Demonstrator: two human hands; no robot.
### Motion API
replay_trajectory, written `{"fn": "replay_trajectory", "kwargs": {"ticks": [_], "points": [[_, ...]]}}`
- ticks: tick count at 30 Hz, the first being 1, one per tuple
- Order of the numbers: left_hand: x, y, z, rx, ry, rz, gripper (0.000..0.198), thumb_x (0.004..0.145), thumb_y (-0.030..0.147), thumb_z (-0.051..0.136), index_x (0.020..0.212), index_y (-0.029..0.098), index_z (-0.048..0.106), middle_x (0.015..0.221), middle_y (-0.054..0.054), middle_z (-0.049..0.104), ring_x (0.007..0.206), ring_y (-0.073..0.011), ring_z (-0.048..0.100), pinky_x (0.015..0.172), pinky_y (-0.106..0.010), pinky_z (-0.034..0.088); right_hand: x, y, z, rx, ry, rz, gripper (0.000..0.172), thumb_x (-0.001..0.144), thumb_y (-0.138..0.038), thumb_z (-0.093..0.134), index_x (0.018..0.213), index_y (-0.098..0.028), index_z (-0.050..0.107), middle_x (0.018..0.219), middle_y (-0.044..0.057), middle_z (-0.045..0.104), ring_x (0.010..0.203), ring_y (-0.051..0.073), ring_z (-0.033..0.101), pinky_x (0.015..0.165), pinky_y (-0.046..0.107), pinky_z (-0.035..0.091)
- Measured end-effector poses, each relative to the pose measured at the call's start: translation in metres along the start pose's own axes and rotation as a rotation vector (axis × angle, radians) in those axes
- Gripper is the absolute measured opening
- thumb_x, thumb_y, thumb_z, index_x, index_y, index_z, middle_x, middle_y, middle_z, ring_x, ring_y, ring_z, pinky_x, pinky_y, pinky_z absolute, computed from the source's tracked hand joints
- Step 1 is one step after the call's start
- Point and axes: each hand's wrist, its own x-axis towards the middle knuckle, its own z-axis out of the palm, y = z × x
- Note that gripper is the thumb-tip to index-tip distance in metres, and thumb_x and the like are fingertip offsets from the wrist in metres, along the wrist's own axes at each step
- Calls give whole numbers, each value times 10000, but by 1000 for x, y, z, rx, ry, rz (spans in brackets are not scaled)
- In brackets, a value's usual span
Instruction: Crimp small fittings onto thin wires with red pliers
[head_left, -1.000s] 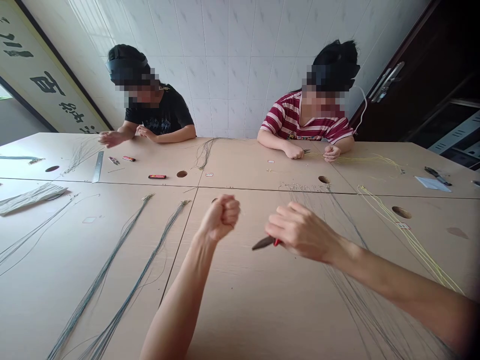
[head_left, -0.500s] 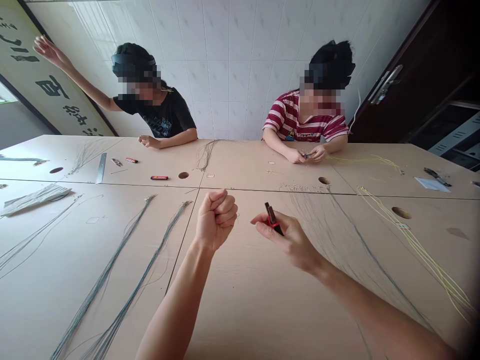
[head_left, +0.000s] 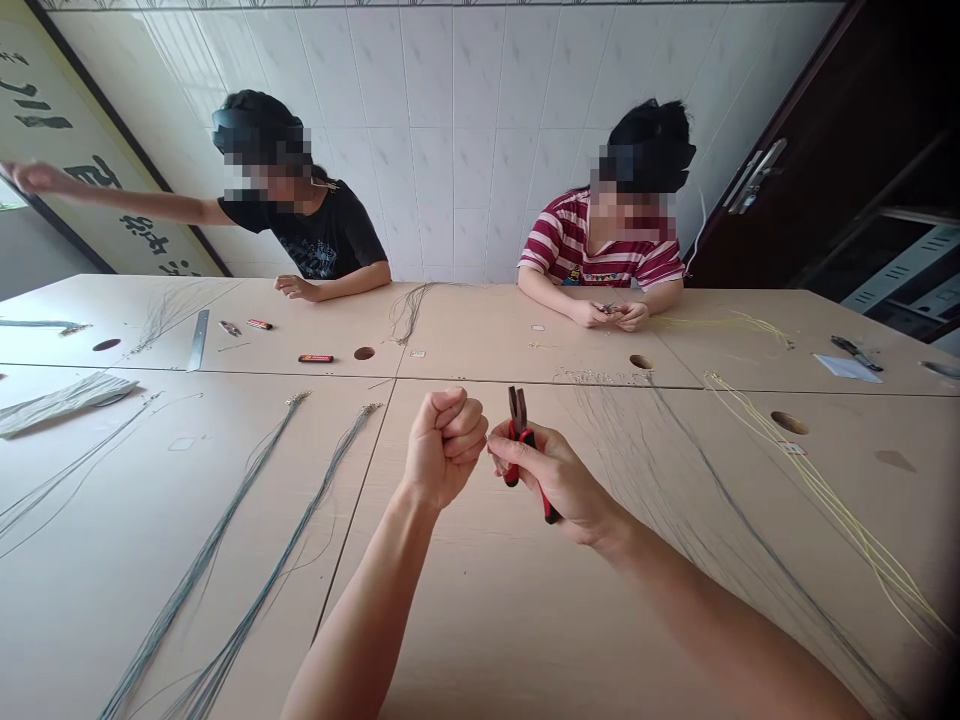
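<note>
My left hand (head_left: 448,450) is closed in a fist above the table, and whatever it may hold is hidden by the fingers. Just to its right, my right hand (head_left: 559,475) holds a pair of pliers (head_left: 517,410) with red and black handles. The plier jaws point up and away and stand slightly apart. My right thumb and index fingertips come close to the left fist; whether they pinch something small between them I cannot make out. Beyond and to the right, thin grey cords (head_left: 630,450) lie spread on the table.
Two bundles of grey-blue cords (head_left: 225,510) lie to the left, yellow cords (head_left: 832,480) to the right. Round holes (head_left: 364,353) pierce the table (head_left: 480,620). Across it sit a person in black (head_left: 330,235) and a person in stripes (head_left: 581,235). A steel ruler (head_left: 199,340) lies far left.
My right hand has moved left towards the left fist, and the pliers have turned so their jaws point upward. The left fist shifted slightly right. The person in black has lowered the outstretched arm leftward.
</note>
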Motion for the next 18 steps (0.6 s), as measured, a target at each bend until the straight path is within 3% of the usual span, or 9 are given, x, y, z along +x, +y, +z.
{"fn": "replay_trajectory", "kwargs": {"ticks": [4, 7, 12, 15, 18], "points": [[-1, 0, 0, 0, -16, 11, 418, 790, 175, 519, 536, 200, 188, 493, 89, 128, 376, -37, 100, 318, -157, 165, 0, 0, -2, 68, -13, 20, 255, 813, -382, 648, 685, -193, 533, 646, -27, 454, 680, 135, 430, 656, 305, 331], [0, 1, -1, -35, -21, 10, 412, 805, 163, 505, 533, 198, 198, 490, 88, 139, 376, -37, 104, 321, -165, 156, 0, 2, -2, -17, 43, -50, 247, 841, -381, 619, 699, -197, 534, 659, -24, 463, 667, 132, 427, 644, 299, 345], [2, 2, -2, -222, -12, 5, 384, 843, 133, 433, 543, 204, 204, 498, 83, 161, 363, -40, 149, 325, -174, 155, 1, 14, -1, -470, 288, -486, 115, 888, -285, 596, 804, -219, 552, 751, -7, 553, 698, 141, 481, 667, 299, 394], [3, 0, -2, -329, -6, -9, 380, 864, 131, 396, 550, 210, 196, 498, 83, 166, 352, -39, 169, 318, -171, 153, 4, 21, 0, -623, 311, -727, 52, 895, -199, 587, 899, -240, 556, 820, 2, 573, 753, 149, 517, 689, 304, 421], [3, -2, -1, -370, 2, -29, 380, 879, 138, 376, 554, 215, 194, 498, 84, 162, 344, -38, 180, 309, -170, 142, 6, 22, 1, -664, 278, -799, 100, 894, -174, 598, 942, -251, 556, 838, 4, 576, 777, 153, 533, 687, 305, 436]]}}
